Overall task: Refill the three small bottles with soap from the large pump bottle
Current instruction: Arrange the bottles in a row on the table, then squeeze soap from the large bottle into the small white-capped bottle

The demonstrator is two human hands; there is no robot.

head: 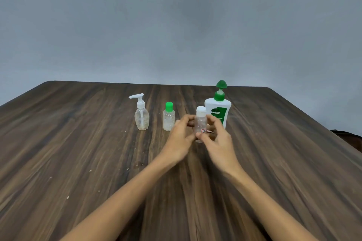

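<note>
Here both hands, left hand [181, 138] and right hand [217, 139], clasp the white-capped bottle [200, 121] between them.

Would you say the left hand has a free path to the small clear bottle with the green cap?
Probably yes. The left hand grips the small clear white-capped bottle, but the small clear green-capped bottle stands just beyond its knuckles, with only bare wooden table between.

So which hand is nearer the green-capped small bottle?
Left. The left hand sits just right of the green-capped bottle; the right hand is farther right, beyond the white-capped bottle both hands hold.
</note>
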